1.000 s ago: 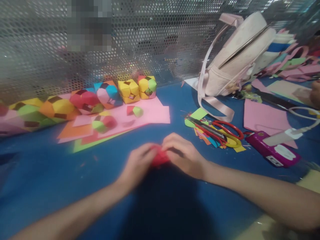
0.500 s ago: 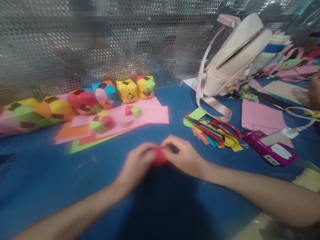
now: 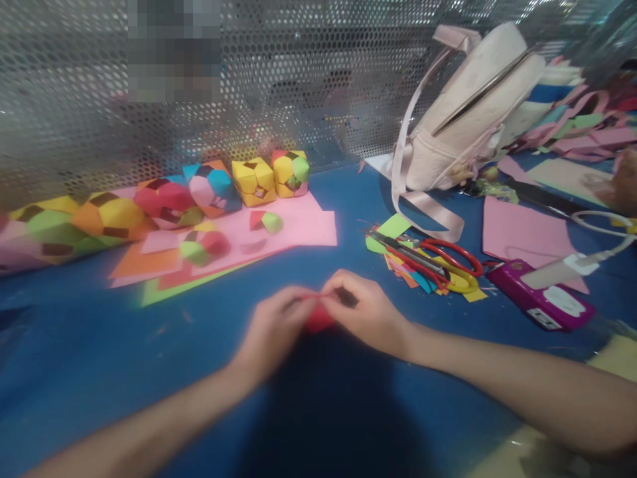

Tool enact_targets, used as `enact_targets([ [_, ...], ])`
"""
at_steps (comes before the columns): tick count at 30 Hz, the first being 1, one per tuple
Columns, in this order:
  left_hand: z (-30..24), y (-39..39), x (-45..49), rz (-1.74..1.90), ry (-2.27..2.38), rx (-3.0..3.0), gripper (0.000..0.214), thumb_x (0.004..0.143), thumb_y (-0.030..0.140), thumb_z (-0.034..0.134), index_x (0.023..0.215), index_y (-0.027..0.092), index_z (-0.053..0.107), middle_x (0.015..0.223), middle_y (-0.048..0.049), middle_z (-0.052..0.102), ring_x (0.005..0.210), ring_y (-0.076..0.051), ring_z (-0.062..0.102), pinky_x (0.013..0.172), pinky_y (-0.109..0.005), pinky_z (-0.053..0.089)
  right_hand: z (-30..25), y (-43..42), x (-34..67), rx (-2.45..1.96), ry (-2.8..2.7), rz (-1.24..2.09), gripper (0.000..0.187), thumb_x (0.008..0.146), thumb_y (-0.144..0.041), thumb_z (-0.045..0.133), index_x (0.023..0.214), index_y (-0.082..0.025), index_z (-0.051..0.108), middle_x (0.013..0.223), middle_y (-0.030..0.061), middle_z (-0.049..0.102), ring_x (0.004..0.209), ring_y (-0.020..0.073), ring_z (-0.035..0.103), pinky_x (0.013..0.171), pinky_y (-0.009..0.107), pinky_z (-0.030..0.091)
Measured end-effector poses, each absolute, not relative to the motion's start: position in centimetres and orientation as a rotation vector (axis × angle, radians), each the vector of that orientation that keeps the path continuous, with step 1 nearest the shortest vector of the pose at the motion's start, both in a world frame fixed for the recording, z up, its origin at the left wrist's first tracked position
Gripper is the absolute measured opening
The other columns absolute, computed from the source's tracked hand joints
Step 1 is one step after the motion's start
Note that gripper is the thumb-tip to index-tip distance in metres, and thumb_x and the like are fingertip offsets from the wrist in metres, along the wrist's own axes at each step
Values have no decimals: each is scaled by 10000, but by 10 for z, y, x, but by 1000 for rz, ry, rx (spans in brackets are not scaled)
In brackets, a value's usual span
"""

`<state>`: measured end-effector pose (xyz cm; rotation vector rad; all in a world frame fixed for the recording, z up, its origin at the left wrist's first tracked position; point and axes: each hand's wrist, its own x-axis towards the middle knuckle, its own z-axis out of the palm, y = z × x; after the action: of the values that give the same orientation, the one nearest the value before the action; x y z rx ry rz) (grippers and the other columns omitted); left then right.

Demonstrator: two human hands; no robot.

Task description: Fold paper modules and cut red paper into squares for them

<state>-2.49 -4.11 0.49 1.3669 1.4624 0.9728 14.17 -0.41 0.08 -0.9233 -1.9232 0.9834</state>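
A small piece of red paper (image 3: 318,320) is pinched between my two hands above the blue table. My left hand (image 3: 279,322) is closed on its left side, thumb and fingers together. On its right side my right hand (image 3: 365,309) grips it between thumb and forefinger. Fingers cover most of the paper, so its folds cannot be made out. Beyond my hands, two small folded pieces, one red and green (image 3: 266,221) and one of several colours (image 3: 204,247), lie on pink paper sheets (image 3: 308,229).
Several folded paper balls stand along the perforated metal panel (image 3: 328,126), a yellow one (image 3: 253,180) among them. Right of my hands lie red-handled scissors (image 3: 458,255) on paper scraps, and a purple box (image 3: 542,299) with a white cable. A pale backpack (image 3: 472,113) leans behind.
Both hands stay in nearly the same place with the red paper. My fingertips have drawn closer together over its top edge, and more of its lower part shows.
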Motion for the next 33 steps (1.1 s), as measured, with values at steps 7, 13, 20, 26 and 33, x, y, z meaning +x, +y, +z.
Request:
enact_targets([
  [7,8,-42,-24,1027,1516,1332,188,803,328,592,810,182,709,791,-28,705,788,-175,629,704,-257,481,3,-3,144,-1016,-1903,1045,67,842,-228,545,816,-189,594,744,-5,613,669,114,552,615,231,445],
  [13,8,-41,-24,1007,1505,1323,186,779,322,624,894,204,711,852,-19,722,808,-173,649,776,-272,502,-2,-1,146,-888,-1977,817,174,857,-162,517,697,-190,579,674,-10,599,630,109,540,610,236,429],
  [20,7,-42,-27,1014,1496,1556,213,849,313,546,834,210,732,963,-26,737,886,-185,656,866,-282,491,-3,-1,146,-800,-2002,742,156,870,-178,529,741,-192,617,691,4,618,648,122,569,626,253,458],
  [26,10,-41,-25,1021,1553,1391,230,813,357,586,876,195,738,924,-41,746,859,-204,662,828,-304,507,-1,2,147,-848,-1986,748,178,884,-174,523,742,-187,629,708,13,641,665,125,592,631,255,471],
  [33,6,-41,-26,1038,1551,1374,223,812,373,600,853,199,735,876,-34,741,841,-194,659,796,-289,504,-1,2,146,-817,-2000,744,82,856,-243,583,876,-188,641,795,29,654,689,131,595,649,263,492],
])
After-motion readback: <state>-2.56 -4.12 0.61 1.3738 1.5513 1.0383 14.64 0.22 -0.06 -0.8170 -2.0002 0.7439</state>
